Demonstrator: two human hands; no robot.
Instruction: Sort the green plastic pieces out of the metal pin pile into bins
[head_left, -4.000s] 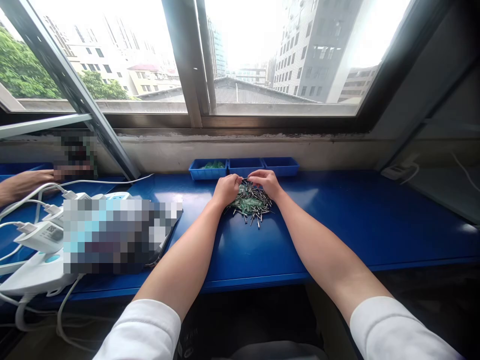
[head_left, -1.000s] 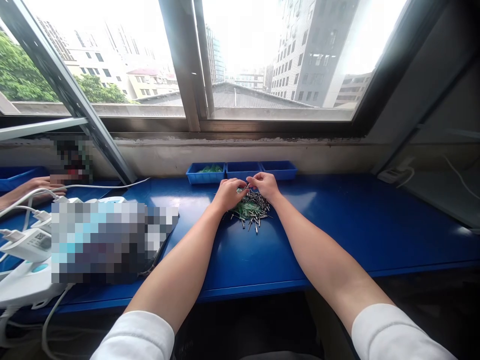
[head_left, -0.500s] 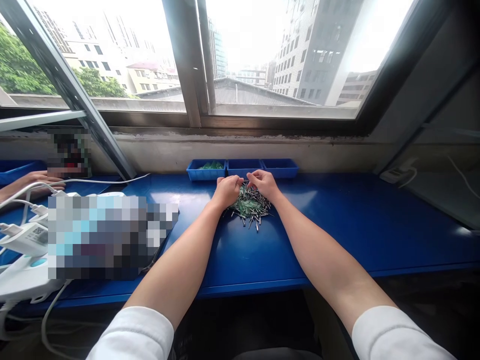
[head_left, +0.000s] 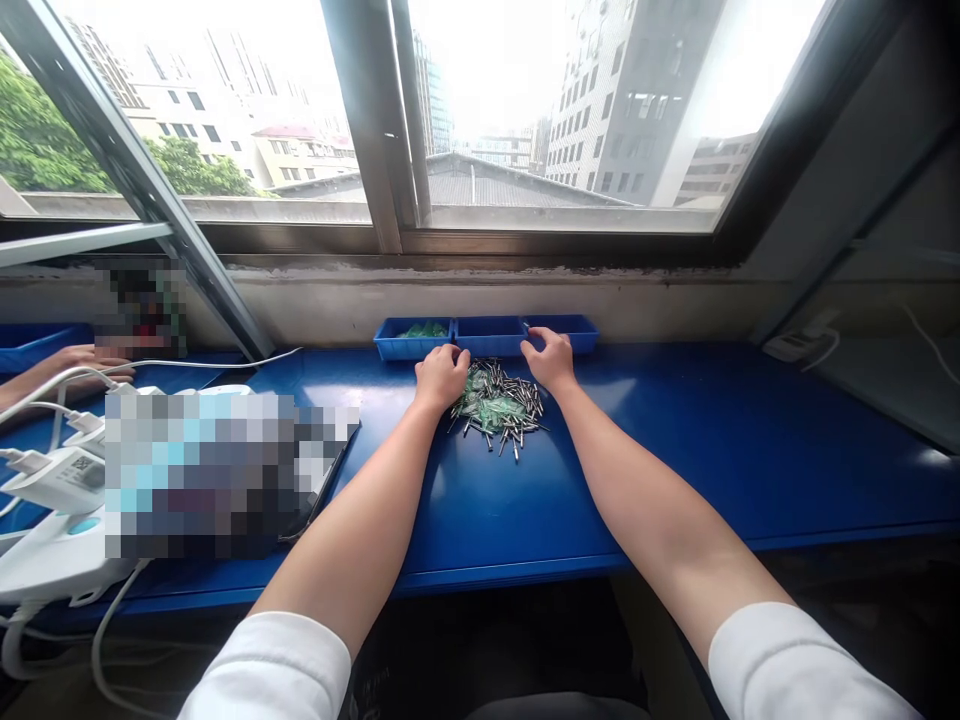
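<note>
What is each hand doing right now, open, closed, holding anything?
Left hand: curled by the left blue plastic bin; any hold cannot be told.
Right hand: fingers curled at the right blue plastic bin; contents cannot be told.

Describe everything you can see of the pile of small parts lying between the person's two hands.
The pile of small parts is a loose heap of short silvery metal pins mixed with pale green translucent pieces. It lies on the blue worktop, just before the blue trays, a few pins strayed at its near edge. The left hand touches its left side.
</note>
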